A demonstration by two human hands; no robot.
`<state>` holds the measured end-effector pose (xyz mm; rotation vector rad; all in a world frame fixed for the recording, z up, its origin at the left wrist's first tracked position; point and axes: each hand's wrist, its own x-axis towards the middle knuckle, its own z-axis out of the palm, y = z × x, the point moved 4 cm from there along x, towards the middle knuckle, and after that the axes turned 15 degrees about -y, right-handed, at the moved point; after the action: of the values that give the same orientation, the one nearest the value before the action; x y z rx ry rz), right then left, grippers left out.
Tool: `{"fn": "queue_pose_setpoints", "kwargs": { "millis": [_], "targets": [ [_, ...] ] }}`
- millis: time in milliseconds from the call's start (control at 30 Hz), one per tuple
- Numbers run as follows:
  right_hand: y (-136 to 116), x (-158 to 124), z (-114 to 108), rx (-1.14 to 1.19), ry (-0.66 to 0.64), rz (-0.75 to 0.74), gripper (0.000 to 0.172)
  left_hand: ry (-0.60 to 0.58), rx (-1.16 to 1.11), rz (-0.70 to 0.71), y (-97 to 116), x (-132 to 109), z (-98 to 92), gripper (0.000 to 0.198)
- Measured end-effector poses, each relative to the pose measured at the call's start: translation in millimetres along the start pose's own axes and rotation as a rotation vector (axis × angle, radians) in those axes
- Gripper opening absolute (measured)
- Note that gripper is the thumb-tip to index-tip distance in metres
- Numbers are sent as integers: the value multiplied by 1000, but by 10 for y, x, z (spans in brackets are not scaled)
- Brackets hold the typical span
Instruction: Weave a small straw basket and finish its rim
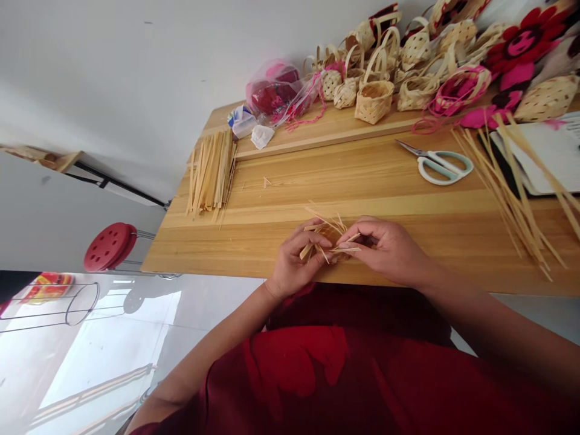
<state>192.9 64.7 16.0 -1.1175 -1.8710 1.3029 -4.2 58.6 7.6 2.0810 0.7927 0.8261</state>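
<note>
Near the table's front edge, a small woven basket [330, 232] with loose strip ends sticking out around its top sits between my hands. My left hand [296, 254] is closed on its left side, thumb and fingers pressed to the weave. Pinched at the right side, my right hand [385, 248] grips strip ends [348, 248] at the rim. Fingers cover much of the basket's lower part.
A bundle of flat strips [211, 172] lies at the left, and more long strips [516, 199] at the right beside an open notebook [550, 154]. White-handled scissors [444, 167] rest behind my right hand. Several finished baskets [374, 99] line the raised back ledge. A red stool [106, 246] stands left.
</note>
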Motion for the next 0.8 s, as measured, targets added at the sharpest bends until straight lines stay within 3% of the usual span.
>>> {"fn": "queue_pose_setpoints", "kwargs": {
  "millis": [100, 167, 233, 400, 600, 700, 800],
  "targets": [
    [-18, -19, -31, -53, -12, 20, 14, 70, 236, 83, 120, -47, -78, 55],
    [-26, -26, -45, -76, -16, 28, 14, 125, 374, 138, 209, -53, -133, 63],
    [-32, -23, -52, -104, -19, 22, 14, 98, 457, 186, 265, -17, -169, 48],
    [-12, -3, -35, -70, -51, 19, 12, -245, 410, 223, 210, 144, -208, 18],
    [-103, -179, -53, 22, 117, -60, 32, -268, 378, 137, 157, 214, -283, 8],
    [-207, -288, -23, -93, 152, -148, 31, -285, 366, 137, 184, 217, -251, 8],
    [-277, -326, 35, -211, 129, -200, 18, -339, 346, 85, 199, 220, -205, 14]
  ]
}}
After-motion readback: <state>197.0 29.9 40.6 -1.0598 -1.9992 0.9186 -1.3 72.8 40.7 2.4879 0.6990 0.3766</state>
